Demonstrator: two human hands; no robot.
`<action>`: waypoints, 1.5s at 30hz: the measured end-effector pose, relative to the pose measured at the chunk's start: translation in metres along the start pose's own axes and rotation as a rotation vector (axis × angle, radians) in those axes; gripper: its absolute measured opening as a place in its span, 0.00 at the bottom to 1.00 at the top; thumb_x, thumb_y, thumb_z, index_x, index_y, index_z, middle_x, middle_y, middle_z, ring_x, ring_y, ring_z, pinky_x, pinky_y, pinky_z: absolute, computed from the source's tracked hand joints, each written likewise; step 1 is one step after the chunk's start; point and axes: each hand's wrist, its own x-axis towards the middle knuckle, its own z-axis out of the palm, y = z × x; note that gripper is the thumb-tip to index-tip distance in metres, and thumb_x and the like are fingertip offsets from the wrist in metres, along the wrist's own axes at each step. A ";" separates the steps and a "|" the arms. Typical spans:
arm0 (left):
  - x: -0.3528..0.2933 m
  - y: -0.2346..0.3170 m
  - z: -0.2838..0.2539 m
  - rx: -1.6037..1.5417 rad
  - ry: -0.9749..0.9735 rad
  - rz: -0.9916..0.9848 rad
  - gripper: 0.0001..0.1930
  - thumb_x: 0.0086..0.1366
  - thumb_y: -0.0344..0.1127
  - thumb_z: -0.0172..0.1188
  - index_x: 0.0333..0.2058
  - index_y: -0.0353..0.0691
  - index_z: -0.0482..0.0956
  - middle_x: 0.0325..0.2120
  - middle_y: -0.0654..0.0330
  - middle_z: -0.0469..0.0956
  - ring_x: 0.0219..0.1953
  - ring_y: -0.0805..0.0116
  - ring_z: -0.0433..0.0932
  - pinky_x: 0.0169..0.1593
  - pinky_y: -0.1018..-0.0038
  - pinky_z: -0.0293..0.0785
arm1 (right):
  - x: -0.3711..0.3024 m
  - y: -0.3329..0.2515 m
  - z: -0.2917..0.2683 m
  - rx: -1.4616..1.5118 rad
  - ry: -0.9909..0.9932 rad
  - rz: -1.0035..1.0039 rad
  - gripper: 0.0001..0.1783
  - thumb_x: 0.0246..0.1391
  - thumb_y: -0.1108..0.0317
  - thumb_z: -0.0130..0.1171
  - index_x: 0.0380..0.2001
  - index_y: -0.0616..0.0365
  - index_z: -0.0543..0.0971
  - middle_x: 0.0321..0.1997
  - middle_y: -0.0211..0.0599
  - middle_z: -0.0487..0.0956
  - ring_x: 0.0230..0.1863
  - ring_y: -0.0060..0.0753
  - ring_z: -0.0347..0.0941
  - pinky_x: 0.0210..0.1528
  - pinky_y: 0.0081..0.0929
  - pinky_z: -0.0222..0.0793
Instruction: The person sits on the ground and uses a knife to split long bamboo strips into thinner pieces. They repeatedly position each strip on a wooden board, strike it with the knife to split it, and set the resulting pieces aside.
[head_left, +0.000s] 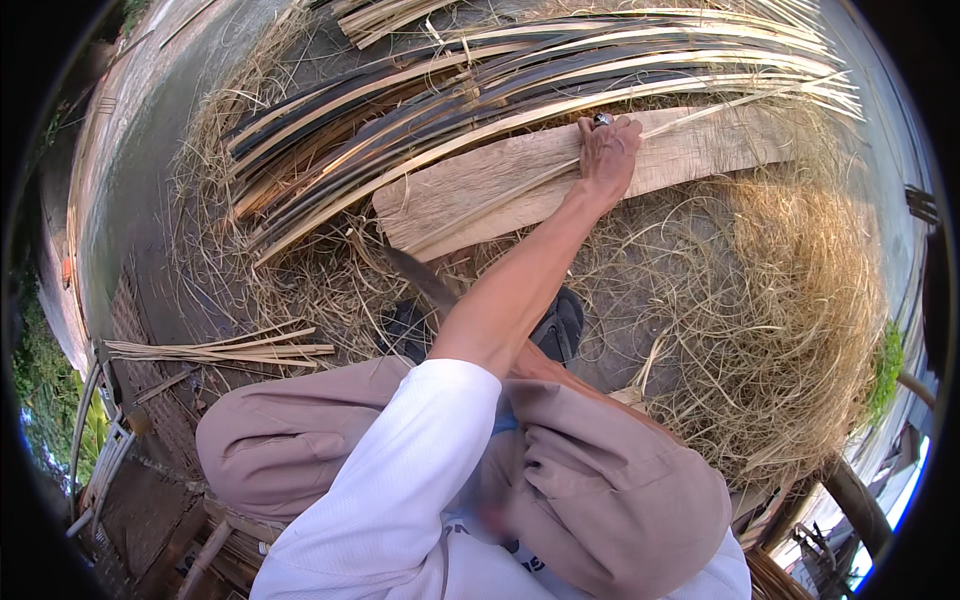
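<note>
Grey ground (pixel 150 225) forms the work area, with loose, curly shavings (pixel 800 310) spread over it and heaped thickly on the right. Green leaves (pixel 885 370) show at the right edge of this heap. Long pale and dark strips (pixel 470 95) lie side by side across the far part of the area. A shorter group of pale strips (pixel 225 350) lies at the left, near the knee.

Wooden board (pixel 710 150): located on the near side of the long strips, flat face up. Thin strip (pixel 500 202): lies lengthwise over the board, slanting from its near left end, passing under the left hand (pixel 608 160) and continuing to the upper right.

Left hand: back upward, fingers curled and closed on the thin strip at the board. A dark, shiny ring (pixel 602 119) sits on one finger. Right hand: hidden behind the left forearm; finger state cannot be determined. A dark blade (pixel 422 277) projects from behind the same forearm, its point near the board's left end.
</note>
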 end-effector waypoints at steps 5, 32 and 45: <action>-0.001 -0.003 -0.004 -0.009 0.004 0.013 0.07 0.69 0.37 0.60 0.34 0.41 0.80 0.34 0.58 0.80 0.39 0.56 0.77 0.52 0.55 0.59 | 0.002 -0.004 0.006 0.046 -0.100 0.016 0.24 0.58 0.63 0.66 0.54 0.65 0.75 0.47 0.48 0.81 0.51 0.46 0.77 0.56 0.42 0.72; 0.007 -0.030 -0.014 0.073 -0.095 0.009 0.10 0.67 0.21 0.48 0.42 0.37 0.76 0.41 0.56 0.81 0.46 0.54 0.83 0.75 0.48 0.54 | 0.003 -0.006 -0.004 0.057 -0.091 0.063 0.16 0.68 0.61 0.55 0.41 0.68 0.77 0.30 0.45 0.82 0.32 0.35 0.82 0.35 0.32 0.77; 0.028 -0.040 -0.026 -0.174 -0.246 -0.196 0.13 0.72 0.42 0.55 0.39 0.43 0.86 0.33 0.52 0.84 0.42 0.50 0.82 0.67 0.53 0.64 | 0.015 -0.022 -0.023 0.319 -0.060 0.451 0.18 0.71 0.57 0.53 0.39 0.65 0.76 0.25 0.36 0.79 0.24 0.27 0.77 0.27 0.28 0.74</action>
